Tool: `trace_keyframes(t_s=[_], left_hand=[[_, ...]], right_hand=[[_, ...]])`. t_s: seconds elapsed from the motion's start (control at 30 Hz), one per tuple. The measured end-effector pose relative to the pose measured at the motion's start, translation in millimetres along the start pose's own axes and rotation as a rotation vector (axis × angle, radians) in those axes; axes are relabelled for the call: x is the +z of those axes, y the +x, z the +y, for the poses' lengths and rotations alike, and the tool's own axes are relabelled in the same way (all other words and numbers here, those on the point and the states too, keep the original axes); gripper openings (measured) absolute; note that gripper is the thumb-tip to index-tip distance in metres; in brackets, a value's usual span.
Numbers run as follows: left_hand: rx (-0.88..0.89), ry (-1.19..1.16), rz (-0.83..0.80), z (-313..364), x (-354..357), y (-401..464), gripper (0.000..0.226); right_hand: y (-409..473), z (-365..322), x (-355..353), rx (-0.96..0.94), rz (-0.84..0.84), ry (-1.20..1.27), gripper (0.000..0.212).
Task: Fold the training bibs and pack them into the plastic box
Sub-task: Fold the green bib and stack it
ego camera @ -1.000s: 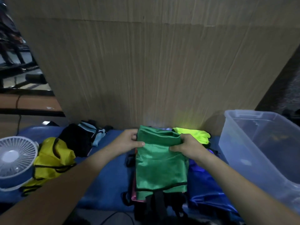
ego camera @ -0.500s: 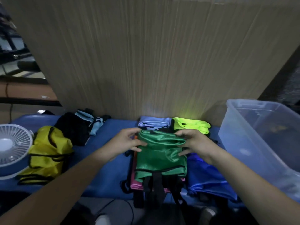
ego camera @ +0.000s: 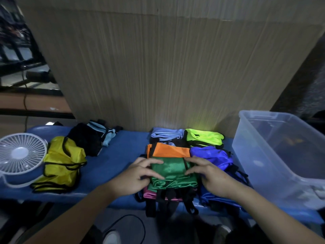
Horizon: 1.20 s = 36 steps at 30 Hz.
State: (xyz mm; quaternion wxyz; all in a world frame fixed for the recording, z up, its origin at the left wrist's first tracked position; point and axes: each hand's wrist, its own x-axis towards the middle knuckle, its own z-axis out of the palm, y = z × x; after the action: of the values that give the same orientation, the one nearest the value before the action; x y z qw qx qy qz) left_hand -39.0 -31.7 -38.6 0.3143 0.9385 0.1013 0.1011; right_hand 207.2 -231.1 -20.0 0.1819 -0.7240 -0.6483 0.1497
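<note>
Two hands: left hand (ego camera: 135, 175) and right hand (ego camera: 209, 175) pinching green bib (ego camera: 171, 170), now folded shorter than a second ago.
Meaning: fold nearly finishing; plastic box (ego camera: 255, 155) waiting.

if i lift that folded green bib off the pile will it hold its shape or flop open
Probably flops: the green bib is thin cloth with soft rolled folds, kept compact only by the left hand and right hand holding its sides. Its sheen suggests a slick fabric that may slide off the pink bib beneath. Likely very light.
</note>
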Motion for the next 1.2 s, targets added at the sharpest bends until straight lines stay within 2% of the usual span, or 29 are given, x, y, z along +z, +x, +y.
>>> trace_keyframes(t_s=[0.07,0.13,0.23,0.3,0.33,0.4,0.5,0.6,0.77,0.9,1.07,1.2], left_hand=[[-0.013,-0.055,-0.009,2.8,-2.6,-4.0,0.059],[-0.019,-0.154,0.037,7.1,-5.1,-5.8,0.046],[-0.041,-0.200,0.194,11.4,-2.6,-1.9,0.025],[-0.077,-0.207,0.301,11.6,2.4,2.9,0.020],[-0.082,-0.212,0.336,11.0,4.6,4.9,0.016],[-0.062,-0.188,0.326,7.9,8.7,7.5,0.014],[-0.048,-0.083,0.168,-1.0,13.8,6.4,0.025],[-0.041,0.043,0.068,-7.9,16.3,5.0,0.033],[-0.027,0.088,0.039,-9.8,16.9,4.2,0.033],[-0.023,0.062,0.054,-9.2,17.9,-0.4,0.030],[0.022,0.065,0.158,-9.6,5.5,-15.2,0.033],[-0.012,0.095,0.285,-18.1,-15.3,-42.0,0.032]], right_hand=[[-3.9,-0.9,2.7,0.002,-0.003,-0.007,0.073],[-5.4,-3.6,3.1,0.025,0.050,0.101,0.067],[0.0,-11.7,2.0,0.060,0.209,0.271,0.040],[7.8,-13.3,3.8,0.066,0.299,0.275,0.020],[11.5,-12.8,5.5,0.059,0.312,0.229,0.019],[17.0,-10.8,9.6,0.032,0.241,0.100,0.032],[18.9,-6.7,19.5,0.010,0.083,-0.077,0.052],[16.1,-5.3,27.4,-0.004,0.035,-0.140,0.056],[13.8,-7.5,29.0,0.014,0.020,-0.130,0.054],[13.8,-12.9,23.5,0.037,-0.018,-0.126,0.053],[22.2,-35.8,14.7,0.071,0.114,-0.174,0.067],[38.4,-70.9,20.0,-0.010,0.170,-0.146,0.062]])
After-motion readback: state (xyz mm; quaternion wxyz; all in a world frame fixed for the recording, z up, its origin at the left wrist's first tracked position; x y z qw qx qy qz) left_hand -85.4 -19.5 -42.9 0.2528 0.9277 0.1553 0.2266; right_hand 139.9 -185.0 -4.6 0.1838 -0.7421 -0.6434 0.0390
